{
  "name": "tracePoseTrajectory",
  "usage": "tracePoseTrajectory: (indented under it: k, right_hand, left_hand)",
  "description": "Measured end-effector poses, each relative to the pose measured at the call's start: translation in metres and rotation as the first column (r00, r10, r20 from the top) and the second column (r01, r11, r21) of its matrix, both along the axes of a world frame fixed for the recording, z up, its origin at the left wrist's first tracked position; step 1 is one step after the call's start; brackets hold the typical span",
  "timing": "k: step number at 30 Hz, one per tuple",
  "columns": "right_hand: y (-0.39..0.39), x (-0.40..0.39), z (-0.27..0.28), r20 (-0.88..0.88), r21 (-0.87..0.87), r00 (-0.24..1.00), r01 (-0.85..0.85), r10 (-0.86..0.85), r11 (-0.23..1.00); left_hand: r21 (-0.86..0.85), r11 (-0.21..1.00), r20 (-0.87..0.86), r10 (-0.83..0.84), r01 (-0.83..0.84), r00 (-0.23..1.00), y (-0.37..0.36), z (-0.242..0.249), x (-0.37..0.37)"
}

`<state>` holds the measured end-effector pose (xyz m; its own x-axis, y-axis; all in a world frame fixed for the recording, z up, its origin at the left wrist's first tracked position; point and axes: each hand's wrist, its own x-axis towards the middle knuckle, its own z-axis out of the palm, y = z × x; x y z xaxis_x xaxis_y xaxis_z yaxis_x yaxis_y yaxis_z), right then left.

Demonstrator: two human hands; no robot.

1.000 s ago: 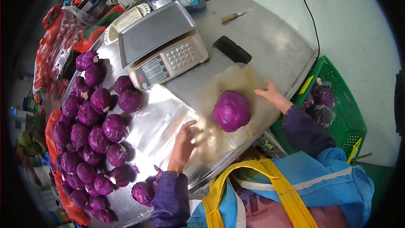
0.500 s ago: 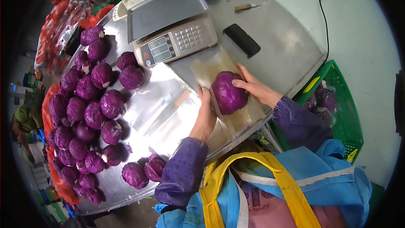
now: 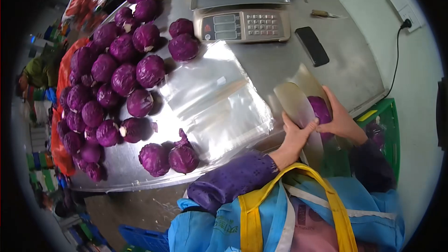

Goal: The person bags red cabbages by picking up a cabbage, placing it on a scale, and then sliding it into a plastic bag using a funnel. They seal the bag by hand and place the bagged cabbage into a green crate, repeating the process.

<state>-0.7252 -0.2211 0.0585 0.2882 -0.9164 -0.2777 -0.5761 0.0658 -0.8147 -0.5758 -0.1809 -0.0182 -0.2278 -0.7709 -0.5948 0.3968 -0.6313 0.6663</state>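
A purple cabbage [image 3: 320, 108] sits inside a clear plastic bag [image 3: 298, 100] that both my hands hold at the table's near right edge. My left hand [image 3: 295, 136] grips the bag from the left side. My right hand [image 3: 342, 120] presses the bag and cabbage from the right. The bag's mouth stands up above the cabbage, and most of the cabbage is hidden by the film and my fingers.
A stack of clear bags [image 3: 214, 98] lies on the steel table [image 3: 270, 60]. Several purple cabbages [image 3: 116, 74] are heaped at the left. A scale [image 3: 242, 7], a black phone [image 3: 312, 45] and a knife [image 3: 325, 14] lie beyond. A green crate [image 3: 385, 126] stands at the right.
The cabbage, lying on a flat bag, has been wrapped and lifted toward the table's near edge. Both hands closed around it. The view swung left.
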Motion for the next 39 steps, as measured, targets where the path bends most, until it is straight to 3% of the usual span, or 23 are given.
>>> tracePoseTrajectory:
  k: [3,6,9,10,11,12,13,14,16,19,20,22,24,25,26,28,30,32,34,35,36,38,39]
  right_hand:
    - [0.012,-0.003,0.002,-0.260,-0.019,0.963,-0.074,0.066,0.997]
    - [0.018,0.006,0.006,-0.327,-0.004,0.945,-0.030,0.027,1.000]
    - [0.026,0.010,0.006,-0.374,-0.087,0.927,-0.055,0.018,0.995]
    - [0.028,0.009,0.006,-0.373,-0.083,0.928,-0.052,0.018,0.995]
    - [0.031,0.007,0.008,-0.348,-0.096,0.937,-0.051,0.015,0.994]
    - [0.034,0.006,0.008,-0.322,-0.109,0.947,-0.048,0.011,0.993]
    - [0.037,0.003,0.008,-0.320,-0.108,0.947,-0.043,0.007,0.993]
    - [0.039,0.000,0.006,-0.309,-0.122,0.951,-0.054,0.014,0.991]
    - [0.043,-0.003,0.004,-0.294,-0.141,0.956,-0.067,0.023,0.988]
    - [0.046,-0.004,0.000,-0.274,-0.183,0.962,-0.046,-0.006,0.982]
    - [0.047,-0.005,-0.001,-0.273,-0.195,0.962,-0.039,-0.016,0.980]
    - [0.050,-0.006,-0.003,-0.273,-0.212,0.962,-0.032,-0.028,0.977]
    - [0.056,-0.010,-0.006,-0.263,-0.223,0.964,-0.017,-0.043,0.975]
    - [0.062,-0.014,-0.010,-0.263,-0.228,0.964,-0.012,-0.049,0.974]
    - [0.067,-0.019,-0.017,-0.229,-0.259,0.970,0.013,-0.075,0.966]
    - [0.076,-0.024,-0.026,-0.195,-0.284,0.975,0.047,-0.106,0.958]
    - [0.082,-0.028,-0.029,-0.201,-0.309,0.971,0.063,-0.129,0.949]
    - [0.089,-0.032,-0.034,-0.205,-0.314,0.972,0.048,-0.117,0.948]
    - [0.090,-0.035,-0.035,-0.183,-0.327,0.976,0.050,-0.115,0.944]
    - [0.088,-0.032,-0.034,-0.188,-0.373,0.976,0.035,-0.112,0.927]
    - [0.095,-0.030,-0.032,-0.196,-0.399,0.975,0.017,-0.104,0.917]
    - [0.103,-0.034,-0.035,-0.219,-0.443,0.974,-0.041,-0.064,0.896]
    - [0.103,-0.034,-0.037,-0.229,-0.490,0.973,-0.088,-0.031,0.867]
  left_hand:
    - [0.011,0.998,0.122,-0.058,0.057,0.991,0.011,-0.002,-0.007]
    - [0.002,0.996,0.160,-0.092,0.093,0.983,0.016,-0.003,-0.003]
    - [0.050,0.972,-0.266,-0.210,0.231,0.941,0.013,0.000,0.025]
    - [0.071,0.929,-0.228,-0.339,0.363,0.913,0.008,0.015,0.051]
    - [-0.099,0.880,-0.098,-0.473,0.464,0.876,0.003,0.019,0.079]
    - [-0.230,0.764,0.232,-0.558,0.602,0.797,0.000,0.000,0.105]
    - [-0.370,0.617,0.608,-0.405,0.694,0.683,-0.003,0.000,0.135]
    - [-0.357,0.452,0.901,-0.065,0.818,0.429,-0.002,-0.025,0.166]
    - [0.172,0.444,0.974,0.055,0.879,-0.218,0.004,-0.013,0.210]
    - [0.241,0.402,0.930,0.164,0.883,-0.328,0.006,-0.030,0.211]
    - [0.240,0.402,0.930,0.165,0.884,-0.328,0.004,-0.038,0.213]
    - [-0.004,0.542,0.964,0.225,0.840,-0.141,-0.007,-0.049,0.218]
    - [-0.190,0.610,0.981,0.100,0.769,0.163,-0.029,-0.049,0.231]
    - [-0.424,0.579,0.902,0.340,0.696,0.266,-0.042,-0.028,0.227]
    - [-0.534,0.620,0.845,0.412,0.575,0.340,-0.057,-0.002,0.220]
    - [-0.735,0.580,0.679,0.625,0.352,0.386,-0.076,0.056,0.190]
    - [-0.683,0.496,0.715,0.604,0.536,0.353,-0.092,0.004,0.165]
    - [-0.244,0.258,0.911,0.392,0.935,0.130,-0.090,-0.053,0.145]
    - [-0.626,0.367,0.762,0.473,0.688,0.442,-0.091,-0.009,0.108]
    - [-0.683,0.479,0.728,0.501,0.552,0.467,-0.096,0.005,0.101]
    - [-0.710,0.465,0.699,0.555,0.528,0.451,-0.103,0.008,0.096]
    - [-0.430,0.384,0.876,0.395,0.817,0.276,-0.108,-0.024,0.097]
    - [-0.438,0.375,0.871,0.404,0.817,0.281,-0.111,-0.025,0.092]
